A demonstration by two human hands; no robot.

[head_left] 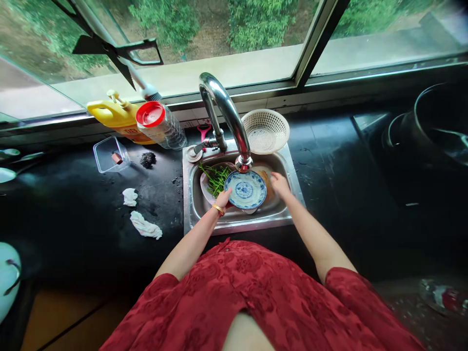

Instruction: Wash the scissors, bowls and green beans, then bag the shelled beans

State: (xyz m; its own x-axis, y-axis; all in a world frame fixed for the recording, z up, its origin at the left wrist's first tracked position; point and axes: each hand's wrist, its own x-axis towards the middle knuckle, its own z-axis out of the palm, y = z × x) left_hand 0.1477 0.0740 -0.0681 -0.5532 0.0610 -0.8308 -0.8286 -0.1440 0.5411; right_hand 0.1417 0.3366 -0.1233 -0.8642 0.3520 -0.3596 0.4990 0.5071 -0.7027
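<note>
A blue-and-white patterned plate (pixel 245 190) is tilted under the tap, over the steel sink (pixel 239 228). My left hand (pixel 223 199) grips its left edge, thumb on top and fingers underneath. To the right of the plate, apart from it, my right hand (pixel 280 184) is curled and slightly blurred; whatever it may hold is hidden. Between that hand and the plate lies a flat brown thing (pixel 269 187) whose kind I cannot make out. Green vegetable stalks (pixel 215 179) lie in a pale bowl (pixel 204 189) at the sink's left, partly behind the plate.
The curved chrome tap (pixel 228 109) arches over the sink. A white colander (pixel 266 131) stands behind it. To the left are a red-lidded jar (pixel 161 124), a yellow jug (pixel 117 117), a clear plastic tub (pixel 109 155), a black scourer (pixel 148 160) and crumpled white tissue (pixel 145 225).
</note>
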